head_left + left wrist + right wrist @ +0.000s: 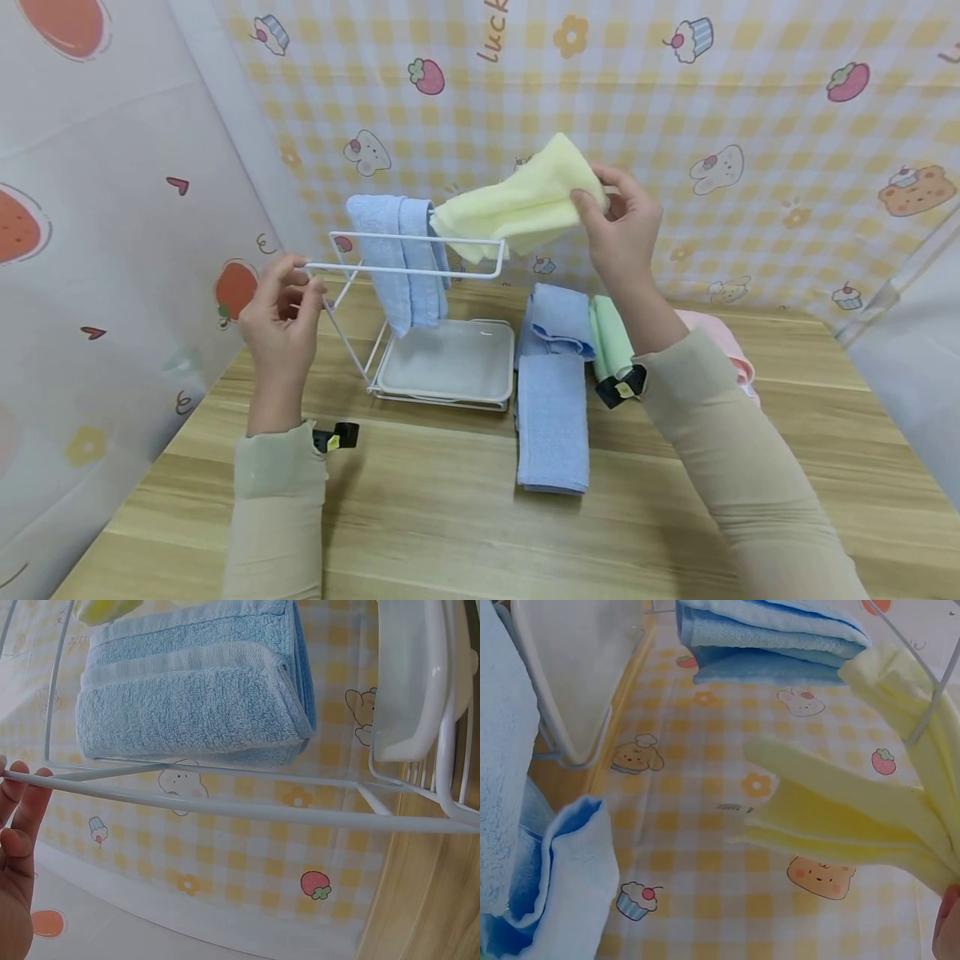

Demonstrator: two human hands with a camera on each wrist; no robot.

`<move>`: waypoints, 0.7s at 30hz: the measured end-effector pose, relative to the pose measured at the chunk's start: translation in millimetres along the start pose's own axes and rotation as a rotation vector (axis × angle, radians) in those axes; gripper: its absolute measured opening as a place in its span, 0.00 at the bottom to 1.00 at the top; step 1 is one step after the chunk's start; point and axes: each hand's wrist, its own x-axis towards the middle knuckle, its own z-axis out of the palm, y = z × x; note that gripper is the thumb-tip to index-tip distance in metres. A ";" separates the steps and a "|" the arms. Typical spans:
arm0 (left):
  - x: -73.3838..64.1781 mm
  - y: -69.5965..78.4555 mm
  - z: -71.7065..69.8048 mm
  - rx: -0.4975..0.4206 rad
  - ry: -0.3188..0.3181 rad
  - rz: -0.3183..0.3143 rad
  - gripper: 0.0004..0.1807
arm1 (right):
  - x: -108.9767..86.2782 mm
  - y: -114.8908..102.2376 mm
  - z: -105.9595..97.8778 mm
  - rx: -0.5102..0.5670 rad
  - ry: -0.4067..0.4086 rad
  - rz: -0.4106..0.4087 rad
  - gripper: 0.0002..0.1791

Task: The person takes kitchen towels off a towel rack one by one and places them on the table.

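My left hand (281, 312) pinches the upper left corner of a white wire rack (405, 271); its fingertips show on the bar in the left wrist view. A folded blue towel (420, 302) hangs over the rack's back bar at the left. My right hand (626, 225) grips the right end of a pale yellow towel (536, 192) between thumb and fingers. The yellow towel slants upward to the right, its left end at the back bar beside the blue towel. In the right wrist view, the yellow towel (840, 814) hangs in spread folds.
A white tray (450, 358) sits in the rack's base. Right of it, two folded blue towels (553, 425) lie on the wooden table (420, 517). Beyond them are a green towel (613, 337) and a pink towel (716, 337), partly behind my right arm. A patterned curtain (787, 167) hangs behind.
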 end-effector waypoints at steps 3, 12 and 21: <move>-0.3 1.5 -0.4 -0.002 -0.003 0.010 0.12 | -1.0 -0.7 -3.8 -0.003 0.023 0.010 0.14; 0.4 2.5 -0.4 0.003 -0.011 0.010 0.12 | 3.1 -4.7 -27.5 0.119 0.087 0.138 0.13; -0.7 1.8 -0.1 0.014 -0.007 0.012 0.12 | 3.5 -5.6 -54.0 0.163 0.137 0.198 0.13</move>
